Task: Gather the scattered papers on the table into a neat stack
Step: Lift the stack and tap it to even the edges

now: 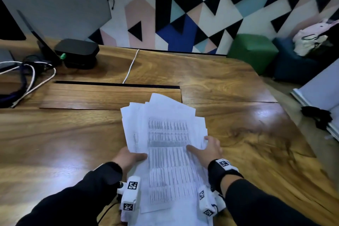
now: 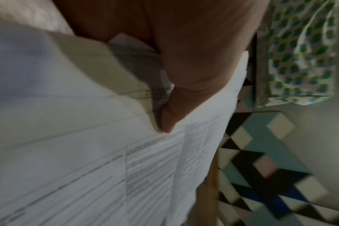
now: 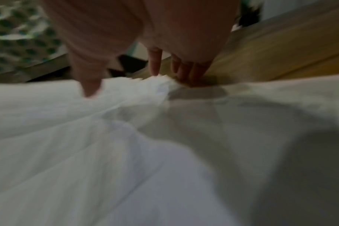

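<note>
A fanned bundle of white printed papers [image 1: 165, 134] is held over the near part of the wooden table [image 1: 73, 134], its far corners uneven and splayed. My left hand [image 1: 134, 157] grips the bundle's left edge, thumb on top and fingers hidden beneath. My right hand [image 1: 200, 145] holds the right edge, thumb lying on the top sheet and fingers curled at the side. In the left wrist view the thumb [image 2: 184, 76] presses into the papers [image 2: 87, 152]. In the right wrist view the fingers [image 3: 186, 70] meet the papers [image 3: 126, 137] at their edge.
A black box [image 1: 77, 51] and tangled cables [image 1: 33, 77] sit at the far left. A white cable [image 1: 131, 66] runs into a slot beside a recessed wooden panel [image 1: 110, 95]. Green [image 1: 253, 49] and blue [image 1: 291, 64] stools stand beyond the table's right edge.
</note>
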Tool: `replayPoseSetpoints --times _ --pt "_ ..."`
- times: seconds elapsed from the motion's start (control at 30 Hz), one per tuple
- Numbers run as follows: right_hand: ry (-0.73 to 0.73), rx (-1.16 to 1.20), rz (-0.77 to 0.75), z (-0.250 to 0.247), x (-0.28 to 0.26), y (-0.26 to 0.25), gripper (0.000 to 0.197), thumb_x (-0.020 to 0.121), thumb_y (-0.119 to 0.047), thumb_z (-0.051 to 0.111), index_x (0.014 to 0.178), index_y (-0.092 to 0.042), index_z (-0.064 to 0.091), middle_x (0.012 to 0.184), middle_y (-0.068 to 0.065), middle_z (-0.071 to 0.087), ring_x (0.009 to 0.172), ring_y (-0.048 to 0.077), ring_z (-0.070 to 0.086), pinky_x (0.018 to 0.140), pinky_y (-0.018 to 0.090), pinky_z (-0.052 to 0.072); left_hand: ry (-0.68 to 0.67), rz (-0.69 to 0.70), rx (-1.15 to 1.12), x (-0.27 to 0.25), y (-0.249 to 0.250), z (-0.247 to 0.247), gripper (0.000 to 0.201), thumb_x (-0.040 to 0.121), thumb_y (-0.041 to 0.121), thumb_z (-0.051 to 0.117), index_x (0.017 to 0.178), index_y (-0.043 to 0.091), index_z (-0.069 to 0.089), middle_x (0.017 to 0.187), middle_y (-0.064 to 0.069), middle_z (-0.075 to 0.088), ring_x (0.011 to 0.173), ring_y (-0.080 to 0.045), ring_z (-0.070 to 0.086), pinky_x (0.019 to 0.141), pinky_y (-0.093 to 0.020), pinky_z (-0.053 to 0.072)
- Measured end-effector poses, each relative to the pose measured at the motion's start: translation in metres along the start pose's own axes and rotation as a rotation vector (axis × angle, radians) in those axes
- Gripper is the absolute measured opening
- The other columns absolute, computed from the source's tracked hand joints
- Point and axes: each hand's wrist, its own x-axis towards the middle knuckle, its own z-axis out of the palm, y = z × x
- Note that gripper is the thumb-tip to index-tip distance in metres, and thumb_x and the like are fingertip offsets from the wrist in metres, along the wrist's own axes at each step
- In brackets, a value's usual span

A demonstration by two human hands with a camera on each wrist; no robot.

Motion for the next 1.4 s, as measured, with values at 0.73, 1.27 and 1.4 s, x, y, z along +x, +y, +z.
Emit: replayPoseSetpoints --times 0.73,1.27,1.4 --pt "-0.462 0.857 -0.089 -0.044 -0.027 0.015 0.072 0.046 -0.02 0.096 0.11 -0.001 0.069 0.113 0.021 0.072 0.102 0.033 0.071 0.093 0.044 0.056 -0.111 0.194 -0.198 -0.025 0.016 -0.008 0.063 0.046 0.018 0.088 0.101 -0.005 0.072 0.098 -0.026 0.075 0.085 -0.037 0.074 0.084 -0.047 0.058" --pt "0.331 0.879 -0.658 -0.102 -0.092 -0.091 0.029 0.092 -0.014 0.066 0.106 -0.039 0.061 0.111 -0.033 0.06 0.105 -0.024 0.054 0.094 0.002 0.041 0.244 0.985 -0.324 -0.109 0.122 0.029 0.026 0.085 -0.007 0.068 0.105 0.01 0.068 0.089 0.023 0.076 0.088 0.005 0.071 0.078 -0.011 0.054" --pt "0.174 0.553 -0.536 -0.054 -0.081 -0.04 0.026 0.089 -0.012 0.068 0.101 -0.036 0.068 0.086 -0.043 0.062 0.099 -0.011 0.063 0.087 -0.001 0.041 0.229 0.81 -0.171 -0.076 0.06 0.028 0.04 0.081 -0.018 0.066 0.091 0.021 0.067 0.074 0.027 0.074 0.076 0.013 0.068 0.071 -0.006 0.051"
